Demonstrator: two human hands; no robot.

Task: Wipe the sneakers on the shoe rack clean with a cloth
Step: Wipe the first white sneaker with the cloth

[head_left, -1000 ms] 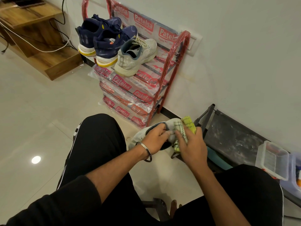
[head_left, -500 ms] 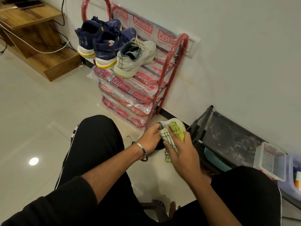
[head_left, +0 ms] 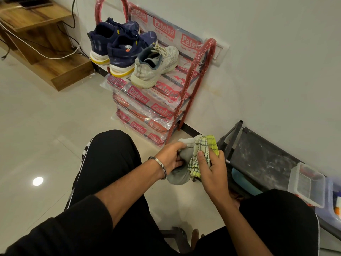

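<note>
Gripping a pale grey sneaker (head_left: 180,175) above the floor between the knees, the left hand (head_left: 172,157) has its fingers curled around the shoe's upper edge. The right hand (head_left: 212,170) clutches a yellow-green checked cloth (head_left: 201,154), thumb over it, pressing it against the shoe's side.

The red shoe rack (head_left: 193,76), shelves wrapped in printed plastic, stands against the wall. Its top shelf carries two navy sneakers (head_left: 118,47) with yellow-edged soles and, just beside them on the right, one white sneaker (head_left: 155,65), heel outward. Lower shelves show only wrapping.

A dark, dusty low rack (head_left: 262,159) stands to the right. On it sits a clear plastic tub (head_left: 306,183); its contents are indistinct, with some red visible. Next to it a bluish tub (head_left: 330,209) is cut by the frame edge, contents unclear.
</note>
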